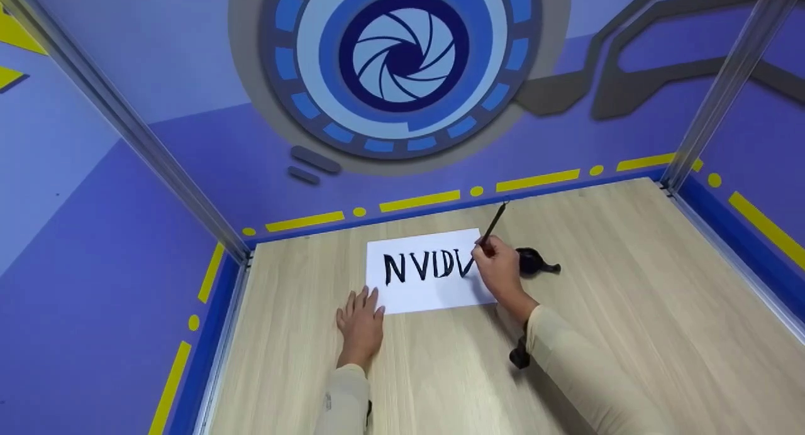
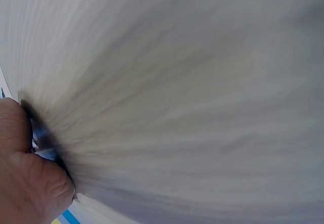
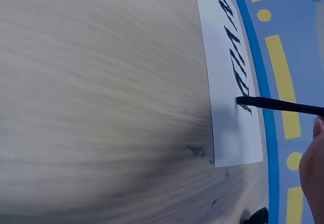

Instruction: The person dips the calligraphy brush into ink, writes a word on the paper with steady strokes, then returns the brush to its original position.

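Note:
A sheet of white paper (image 1: pixel 415 300) lies on the wooden table, bearing the black brush letters "NVID" and a further slanted stroke. My right hand (image 1: pixel 500 268) grips a dark writing brush (image 1: pixel 495 221), its top leaning away to the upper right. In the right wrist view the brush (image 3: pixel 278 104) has its dark tip at the lettering on the paper (image 3: pixel 230 138). My left hand (image 1: pixel 361 328) rests with spread fingers at the sheet's lower left corner. The left wrist view shows only part of that hand (image 2: pixel 30 173) against the table.
Just right of my right hand sits a rounded black vessel (image 1: pixel 531 262) with a narrow projection. Small dark marks (image 3: pixel 196 150) spot the wood beside the paper. Blue-purple panels (image 1: pixel 201 165) with metal posts (image 1: pixel 717 89) border the table (image 1: pixel 302 271) at the back and sides.

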The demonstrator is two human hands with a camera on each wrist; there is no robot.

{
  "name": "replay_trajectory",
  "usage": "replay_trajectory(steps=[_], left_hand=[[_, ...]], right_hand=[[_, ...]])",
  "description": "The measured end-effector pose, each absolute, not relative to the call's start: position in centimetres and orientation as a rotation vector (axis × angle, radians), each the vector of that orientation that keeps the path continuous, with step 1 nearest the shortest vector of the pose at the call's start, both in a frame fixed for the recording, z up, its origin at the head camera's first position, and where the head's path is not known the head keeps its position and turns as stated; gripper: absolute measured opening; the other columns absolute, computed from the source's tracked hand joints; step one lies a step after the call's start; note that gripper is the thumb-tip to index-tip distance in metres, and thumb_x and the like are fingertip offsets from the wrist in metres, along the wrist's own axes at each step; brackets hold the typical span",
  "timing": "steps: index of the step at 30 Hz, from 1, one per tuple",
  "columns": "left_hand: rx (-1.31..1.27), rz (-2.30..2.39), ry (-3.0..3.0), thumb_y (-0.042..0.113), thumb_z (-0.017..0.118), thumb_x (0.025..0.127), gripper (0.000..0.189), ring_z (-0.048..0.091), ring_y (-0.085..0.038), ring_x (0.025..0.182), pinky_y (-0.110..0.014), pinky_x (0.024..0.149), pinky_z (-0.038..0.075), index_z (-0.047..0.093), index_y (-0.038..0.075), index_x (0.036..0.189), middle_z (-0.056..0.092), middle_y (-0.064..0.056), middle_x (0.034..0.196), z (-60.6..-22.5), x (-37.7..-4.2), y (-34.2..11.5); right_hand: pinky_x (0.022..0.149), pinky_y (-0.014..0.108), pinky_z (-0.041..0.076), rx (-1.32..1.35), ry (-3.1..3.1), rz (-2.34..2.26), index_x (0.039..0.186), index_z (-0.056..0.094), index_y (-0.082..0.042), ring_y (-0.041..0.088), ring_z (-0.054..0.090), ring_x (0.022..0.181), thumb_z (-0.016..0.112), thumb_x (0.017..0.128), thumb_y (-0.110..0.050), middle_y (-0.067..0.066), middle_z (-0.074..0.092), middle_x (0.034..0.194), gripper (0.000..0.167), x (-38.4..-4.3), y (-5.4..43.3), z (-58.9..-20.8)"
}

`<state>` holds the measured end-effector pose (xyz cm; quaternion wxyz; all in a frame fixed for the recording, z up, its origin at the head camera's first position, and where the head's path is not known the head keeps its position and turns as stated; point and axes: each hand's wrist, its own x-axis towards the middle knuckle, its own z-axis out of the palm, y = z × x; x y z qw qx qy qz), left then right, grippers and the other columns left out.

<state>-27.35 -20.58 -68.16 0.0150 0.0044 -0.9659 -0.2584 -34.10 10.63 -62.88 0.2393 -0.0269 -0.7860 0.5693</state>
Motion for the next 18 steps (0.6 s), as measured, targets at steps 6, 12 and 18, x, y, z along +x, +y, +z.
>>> replay_trajectory(steps=[6,12,18], left_hand=[[0.019,-0.835,-3.007,0.032,0.051,0.113,0.052,0.020,-0.043,0.166,-0.076,0.130,0.007,0.046,0.017,0.163,0.036,-0.011,0.175,-68.3,-27.4,-20.7],[0.023,-0.849,-3.013,0.031,0.050,0.113,0.053,0.018,-0.043,0.167,-0.075,0.130,0.005,0.044,0.016,0.164,0.034,-0.011,0.176,-68.2,-27.4,-20.9],[0.004,-0.861,-2.999,0.029,0.052,0.113,0.053,0.019,-0.045,0.166,-0.076,0.129,0.005,0.045,0.015,0.163,0.035,-0.013,0.175,-68.2,-27.4,-20.7]], right_hand=[[0.069,0.015,0.050,-0.091,-2.088,1.608,0.099,0.078,-0.001,0.016,0.066,0.079,0.071,0.093,-0.005,0.011,0.077,0.086,0.010,-33.5,11.3,-62.4],[0.071,0.017,0.051,-0.163,-2.104,1.629,0.103,0.078,-0.002,0.018,0.067,0.084,0.071,0.095,-0.009,0.012,0.078,0.092,0.013,-32.9,12.0,-62.1],[0.074,0.018,0.051,-0.272,-2.100,1.656,0.105,0.079,-0.006,0.019,0.066,0.088,0.071,0.098,-0.014,0.011,0.078,0.096,0.014,-32.8,12.5,-61.9]])
